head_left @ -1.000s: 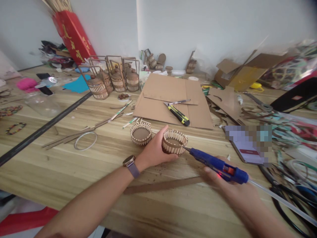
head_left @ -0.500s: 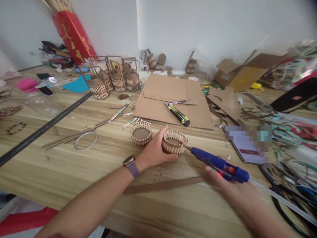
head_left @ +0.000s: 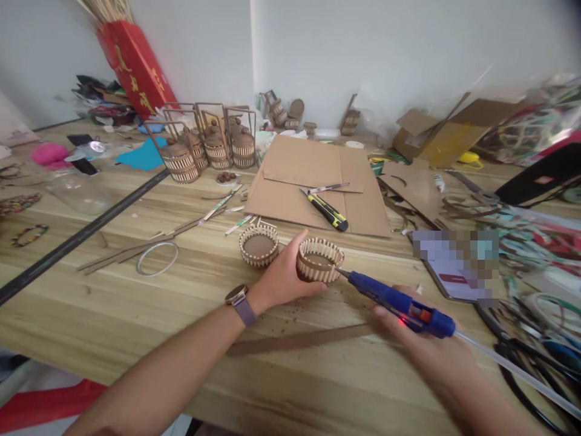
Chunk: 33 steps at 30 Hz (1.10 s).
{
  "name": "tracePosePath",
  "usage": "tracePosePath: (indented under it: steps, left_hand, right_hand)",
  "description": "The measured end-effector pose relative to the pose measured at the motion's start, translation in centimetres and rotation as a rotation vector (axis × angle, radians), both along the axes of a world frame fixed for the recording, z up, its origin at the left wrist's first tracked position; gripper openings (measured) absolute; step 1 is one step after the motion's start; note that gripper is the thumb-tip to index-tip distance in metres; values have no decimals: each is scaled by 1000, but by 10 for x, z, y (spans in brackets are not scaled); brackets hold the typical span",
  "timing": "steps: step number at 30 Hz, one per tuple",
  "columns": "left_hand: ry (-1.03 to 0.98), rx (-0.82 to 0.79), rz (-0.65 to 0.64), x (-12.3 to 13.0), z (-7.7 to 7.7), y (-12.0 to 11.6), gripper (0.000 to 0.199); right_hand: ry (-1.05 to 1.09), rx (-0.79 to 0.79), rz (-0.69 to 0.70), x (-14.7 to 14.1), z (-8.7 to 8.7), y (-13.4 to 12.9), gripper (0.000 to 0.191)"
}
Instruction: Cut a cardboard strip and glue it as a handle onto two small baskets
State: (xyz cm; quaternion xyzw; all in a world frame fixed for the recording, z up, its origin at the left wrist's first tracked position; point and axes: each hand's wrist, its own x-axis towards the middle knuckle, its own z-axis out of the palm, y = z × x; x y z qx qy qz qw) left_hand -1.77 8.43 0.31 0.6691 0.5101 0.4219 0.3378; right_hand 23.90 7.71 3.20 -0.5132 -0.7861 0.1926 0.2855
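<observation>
My left hand point(head_left: 284, 277) grips the slatted basket point(head_left: 320, 271) on the bench point(head_left: 127, 321); my right hand point(head_left: 431, 351) holds the glue gun point(head_left: 385, 295), nozzle point(head_left: 344, 274) at its side. I judge this gluing, calling for steadiness.

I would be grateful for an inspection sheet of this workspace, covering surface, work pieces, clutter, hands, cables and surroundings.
Surface: wood-grained table, dark specks near the left hand.
Job's things: left basket and right basket, both round and slatted; glue gun tip at the right basket's side.
Clutter: yellow-and-black cutter on cardboard; phone and tangled strips to the right.
Hands: left around the right basket; right hand holding the glue gun.
Cables: none clearly seen.
Surroundings: pale wall; red box at back left.
</observation>
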Motion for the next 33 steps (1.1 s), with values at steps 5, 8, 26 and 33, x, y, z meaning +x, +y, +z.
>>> tracePosePath:
  steps: [5, 8, 26, 33]
  left_hand:
    - [0, 2, 3, 0, 0, 0, 113]
    - [-2, -3, 1, 0, 0, 0, 113]
    - [-26, 4, -6, -1, 1, 0, 112]
    - [-94, -35, 2, -2, 2, 0, 114]
  right_hand:
    - [0, 3, -44, -2, 2, -1, 30]
    - [-4, 7, -52, -2, 3, -1, 31]
    - [7, 41, -84, 3, -1, 1, 31]
    - [-4, -26, 47, 4, 2, -2, 28]
